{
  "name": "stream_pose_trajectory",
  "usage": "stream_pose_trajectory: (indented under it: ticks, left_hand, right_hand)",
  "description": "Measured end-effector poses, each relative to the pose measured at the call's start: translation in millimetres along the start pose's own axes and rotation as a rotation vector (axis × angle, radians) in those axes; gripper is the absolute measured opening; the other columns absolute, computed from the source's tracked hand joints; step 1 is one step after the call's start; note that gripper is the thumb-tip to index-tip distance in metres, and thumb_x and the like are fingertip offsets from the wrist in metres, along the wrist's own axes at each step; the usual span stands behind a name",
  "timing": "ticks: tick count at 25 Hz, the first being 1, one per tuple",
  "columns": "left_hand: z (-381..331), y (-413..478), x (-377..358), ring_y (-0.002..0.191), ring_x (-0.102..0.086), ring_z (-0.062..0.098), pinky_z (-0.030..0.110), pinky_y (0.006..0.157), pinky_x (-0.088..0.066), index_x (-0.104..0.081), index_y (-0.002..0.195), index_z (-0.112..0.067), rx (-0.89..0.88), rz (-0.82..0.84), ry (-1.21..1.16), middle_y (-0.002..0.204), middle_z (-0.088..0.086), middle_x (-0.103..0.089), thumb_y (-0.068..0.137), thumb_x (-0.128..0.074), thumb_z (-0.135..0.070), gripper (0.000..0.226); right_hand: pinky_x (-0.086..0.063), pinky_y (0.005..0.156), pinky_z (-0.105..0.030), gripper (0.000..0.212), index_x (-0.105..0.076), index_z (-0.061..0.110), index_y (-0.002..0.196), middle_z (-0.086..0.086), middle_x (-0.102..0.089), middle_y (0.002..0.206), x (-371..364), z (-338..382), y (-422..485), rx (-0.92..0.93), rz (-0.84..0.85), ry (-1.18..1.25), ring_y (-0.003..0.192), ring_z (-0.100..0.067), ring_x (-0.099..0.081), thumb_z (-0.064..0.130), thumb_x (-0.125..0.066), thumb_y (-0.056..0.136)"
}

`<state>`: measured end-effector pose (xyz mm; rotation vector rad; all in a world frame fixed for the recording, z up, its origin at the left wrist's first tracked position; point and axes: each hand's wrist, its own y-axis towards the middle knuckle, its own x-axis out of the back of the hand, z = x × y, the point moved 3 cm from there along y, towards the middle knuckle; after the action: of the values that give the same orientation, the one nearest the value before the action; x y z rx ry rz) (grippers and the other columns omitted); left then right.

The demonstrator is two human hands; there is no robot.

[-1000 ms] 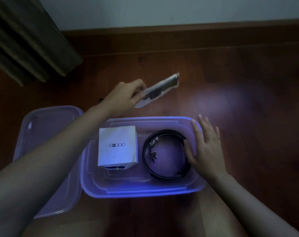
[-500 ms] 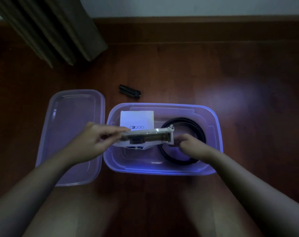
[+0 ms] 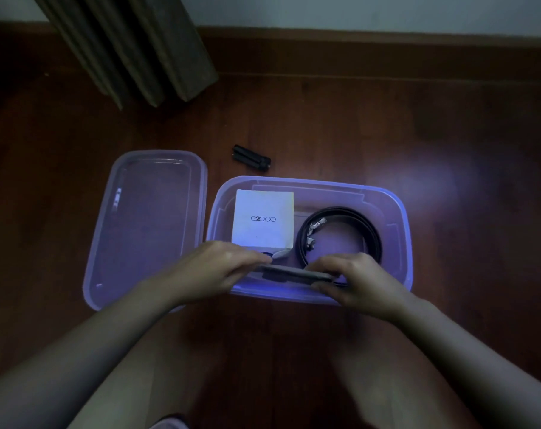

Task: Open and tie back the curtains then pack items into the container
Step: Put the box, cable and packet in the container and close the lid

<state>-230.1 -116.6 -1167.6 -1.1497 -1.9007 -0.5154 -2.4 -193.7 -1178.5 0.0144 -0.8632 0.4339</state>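
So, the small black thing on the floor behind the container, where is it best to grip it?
Pinch the black thing across its narrow middle, probably from above: it lies flat on the floor, both long sides free.

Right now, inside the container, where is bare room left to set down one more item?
The container's widest bare bottom lies within the belt coil; the white box fills the left part. The near wall is crowded: left hand and right hand hold the flat packet.
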Motion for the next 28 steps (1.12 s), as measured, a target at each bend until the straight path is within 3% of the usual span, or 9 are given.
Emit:
stream_pose_trajectory:
  ticks: [4, 6, 9, 12, 14, 15, 19, 23, 28]
  left_hand:
    - [3.3, -5.0, -5.9, 0.079, -0.063, 0.016, 0.029, 0.054, -0.051, -0.054, 0.108, -0.026, -0.024, -0.017, 0.162, 0.093, -0.004, -0.064, 0.089, -0.046, -0.032, 0.021]
    - [1.2, -5.3, -6.1, 0.067, -0.062, 0.017, 0.024, 0.039, -0.037, -0.06, 0.09, -0.023, -0.072, 0.005, 0.346, 0.077, -0.004, -0.063, 0.079, -0.067, -0.024, 0.013]
    - [-4.8, -1.6, -13.6, 0.059, -0.054, 0.015, 0.02, 0.041, -0.023, -0.062, 0.073, -0.016, -0.122, 0.001, 0.47, 0.071, -0.001, -0.057, 0.058, -0.084, -0.008, 0.028]
    - [-1.7, 2.2, -15.6, 0.079, -0.054, 0.019, 0.023, 0.049, -0.035, -0.061, 0.093, -0.015, -0.084, -0.108, 0.494, 0.094, 0.006, -0.056, 0.055, -0.085, -0.011, 0.045]
    - [9.4, 2.9, -16.4, 0.113, -0.051, 0.03, 0.037, 0.076, -0.052, -0.051, 0.122, -0.016, 0.018, -0.125, 0.481, 0.13, 0.014, -0.048, 0.06, -0.085, -0.019, 0.071]
    - [15.2, 3.0, -18.1, 0.126, -0.047, 0.035, 0.044, 0.088, -0.05, -0.045, 0.132, -0.014, 0.056, -0.084, 0.47, 0.142, 0.018, -0.043, 0.063, -0.084, -0.022, 0.08]
    - [25.8, 5.5, -26.8, 0.126, -0.05, 0.033, 0.05, 0.09, -0.052, -0.049, 0.133, -0.008, 0.011, 0.064, 0.533, 0.137, 0.016, -0.052, 0.072, -0.079, -0.034, 0.073]
    - [26.9, 13.9, -4.5, 0.14, -0.028, 0.019, 0.041, 0.111, -0.024, -0.039, 0.142, -0.018, 0.102, -0.049, 0.301, 0.153, 0.005, -0.031, 0.086, -0.034, -0.066, 0.073]
    - [64.5, 86.1, 44.2, 0.134, -0.039, 0.023, 0.03, 0.109, -0.027, -0.045, 0.138, -0.009, 0.265, -0.234, 0.118, 0.146, 0.009, -0.042, 0.096, -0.046, -0.031, 0.047]
  right_hand:
    - [-0.051, 0.072, -0.035, 0.035, -0.062, 0.024, 0.117, -0.001, -0.067, 0.1, -10.8, -3.3, 1.6, 0.006, 0.053, -0.083, 0.086, -0.022, -0.063, 0.035, -0.059, 0.084]
    - [-0.049, 0.071, -0.032, 0.035, -0.065, 0.026, 0.117, -0.002, -0.064, 0.103, -13.0, -4.5, 5.6, 0.006, 0.085, -0.118, 0.085, -0.022, -0.062, 0.035, -0.059, 0.083]
    - [-0.043, 0.047, -0.028, 0.021, -0.073, 0.028, 0.088, -0.001, -0.062, 0.085, -18.7, -3.8, 12.8, 0.09, 0.079, -0.358, 0.07, -0.025, -0.062, 0.03, -0.054, 0.08]
    - [-0.04, 0.042, -0.024, 0.01, -0.073, 0.028, 0.077, 0.002, -0.059, 0.074, -22.5, -1.9, 22.4, 0.132, 0.058, -0.487, 0.063, -0.022, -0.06, 0.025, -0.075, 0.068]
    - [-0.047, 0.048, -0.028, 0.022, -0.071, 0.024, 0.081, 0.0, -0.062, 0.078, -25.9, -2.4, 27.8, 0.129, 0.065, -0.492, 0.066, -0.023, -0.061, 0.022, -0.082, 0.062]
    - [-0.05, 0.053, -0.031, 0.027, -0.069, 0.02, 0.085, -0.002, -0.062, 0.082, -26.1, -2.2, 30.0, 0.107, 0.059, -0.489, 0.07, -0.026, -0.062, 0.022, -0.081, 0.061]
    - [-0.051, 0.081, -0.039, 0.05, -0.056, 0.016, 0.12, -0.006, -0.06, 0.113, -22.4, -5.6, 26.0, -0.057, 0.023, -0.34, 0.102, -0.03, -0.058, 0.033, -0.068, 0.075]
    - [-0.047, 0.09, -0.036, 0.052, -0.061, 0.015, 0.117, -0.004, -0.062, 0.117, -10.3, -13.0, 13.6, -0.036, -0.134, -0.37, 0.104, -0.027, -0.061, 0.053, -0.049, 0.084]
    - [-0.019, 0.109, -0.043, 0.064, -0.051, 0.013, 0.13, -0.011, -0.05, 0.139, 12.5, -35.7, -5.6, -0.254, -0.36, -0.568, 0.132, -0.024, -0.036, 0.056, -0.02, 0.094]
